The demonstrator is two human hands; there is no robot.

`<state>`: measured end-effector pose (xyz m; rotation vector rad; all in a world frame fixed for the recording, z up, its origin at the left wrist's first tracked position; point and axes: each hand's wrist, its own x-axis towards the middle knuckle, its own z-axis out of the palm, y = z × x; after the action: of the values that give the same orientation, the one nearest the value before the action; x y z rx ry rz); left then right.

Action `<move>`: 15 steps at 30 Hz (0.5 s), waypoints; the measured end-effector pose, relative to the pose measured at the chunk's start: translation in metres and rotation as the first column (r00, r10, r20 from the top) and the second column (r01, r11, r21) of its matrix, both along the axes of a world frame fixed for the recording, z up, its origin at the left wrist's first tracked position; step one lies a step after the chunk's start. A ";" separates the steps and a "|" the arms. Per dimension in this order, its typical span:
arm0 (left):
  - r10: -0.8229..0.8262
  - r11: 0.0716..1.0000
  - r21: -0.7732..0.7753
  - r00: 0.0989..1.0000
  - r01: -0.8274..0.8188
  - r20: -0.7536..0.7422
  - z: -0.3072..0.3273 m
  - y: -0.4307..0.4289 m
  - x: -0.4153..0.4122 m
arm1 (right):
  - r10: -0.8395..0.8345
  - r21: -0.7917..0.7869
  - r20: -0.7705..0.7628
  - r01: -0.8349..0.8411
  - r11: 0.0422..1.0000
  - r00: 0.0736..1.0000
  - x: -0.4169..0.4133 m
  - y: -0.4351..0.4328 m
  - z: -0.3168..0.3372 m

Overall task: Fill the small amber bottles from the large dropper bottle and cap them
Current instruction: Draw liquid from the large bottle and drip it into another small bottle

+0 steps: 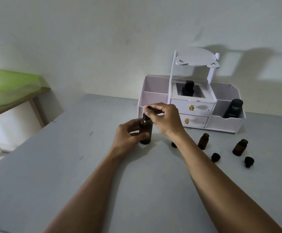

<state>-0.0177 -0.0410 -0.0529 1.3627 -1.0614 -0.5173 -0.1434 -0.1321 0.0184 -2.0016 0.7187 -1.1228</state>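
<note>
Dropper bottle point(145, 132) — L hand point(128, 135) grips, R hand point(165, 118) pinches

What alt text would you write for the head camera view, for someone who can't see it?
A left hand steadies a large amber dropper bottle on a grey table while the right hand pinches its black dropper top. To the right stand small open amber bottles, loose black caps and a white drawer organiser.

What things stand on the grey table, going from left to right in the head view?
Large bottle in the left hand → small bottle → cap → small bottle → cap.
</note>
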 end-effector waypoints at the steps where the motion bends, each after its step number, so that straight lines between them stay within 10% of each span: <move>1: -0.001 1.000 -0.001 1.000 0.001 0.001 0.000 0.000 0.000 | -0.003 -0.014 0.006 0.003 1.000 1.000 0.001 -0.001 0.000; 15: 0.001 1.000 0.016 0.999 -0.002 0.042 -0.002 0.000 0.005 | -0.093 -0.172 0.013 0.094 0.981 0.996 0.008 0.001 0.001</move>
<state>-0.0129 -0.0413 -0.0544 1.3936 -1.0924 -0.4987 -0.1352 -0.1316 0.0193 -2.1267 0.7413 -1.2825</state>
